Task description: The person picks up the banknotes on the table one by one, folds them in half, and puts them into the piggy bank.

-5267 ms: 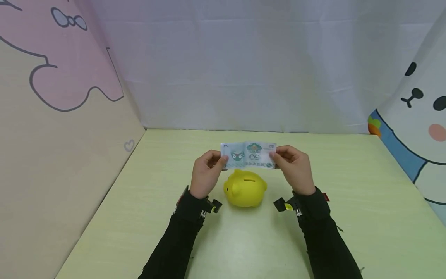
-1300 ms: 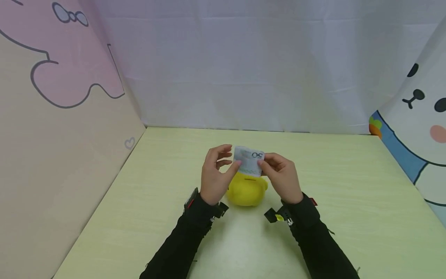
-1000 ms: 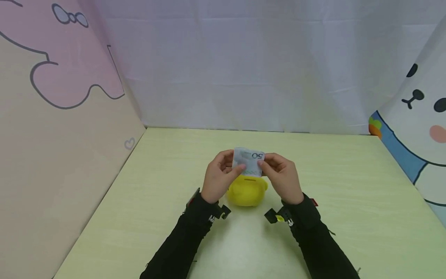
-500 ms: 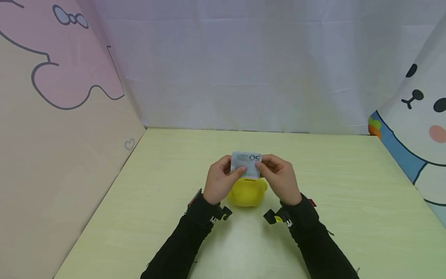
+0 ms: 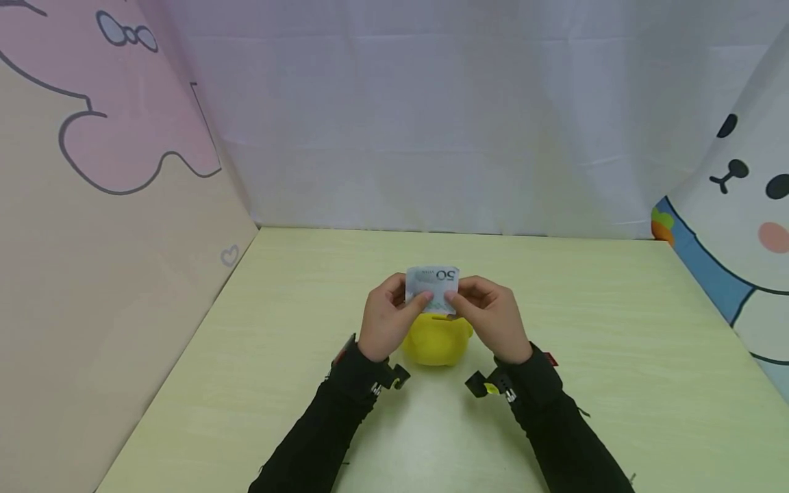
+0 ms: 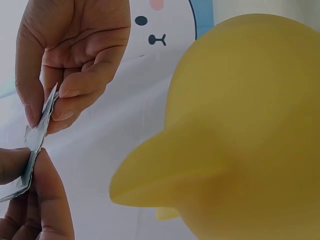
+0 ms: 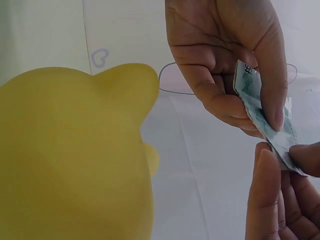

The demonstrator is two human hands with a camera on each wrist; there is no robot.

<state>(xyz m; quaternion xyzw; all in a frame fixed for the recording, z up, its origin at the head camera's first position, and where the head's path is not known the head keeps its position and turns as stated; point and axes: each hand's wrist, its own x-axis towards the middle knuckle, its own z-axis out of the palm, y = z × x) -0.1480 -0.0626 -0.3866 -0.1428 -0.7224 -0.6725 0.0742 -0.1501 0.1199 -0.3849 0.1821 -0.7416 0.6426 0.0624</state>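
the folded paper money (image 5: 433, 289) is being pinched by the left hand (image 5: 387, 322) and the right hand (image 5: 490, 318), just above the yellow piggy bank (image 5: 435, 341) sitting on the green surface (image 5: 616, 356).

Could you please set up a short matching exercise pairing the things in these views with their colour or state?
Things:
1. banknote
2. piggy bank
3. table
4. sleeves

Descriptions:
A. black
B. yellow, standing on the table between the wrists
C. folded, pinched by the left hand and the right hand
D. pale green

Pairs: 1-C, 2-B, 3-D, 4-A
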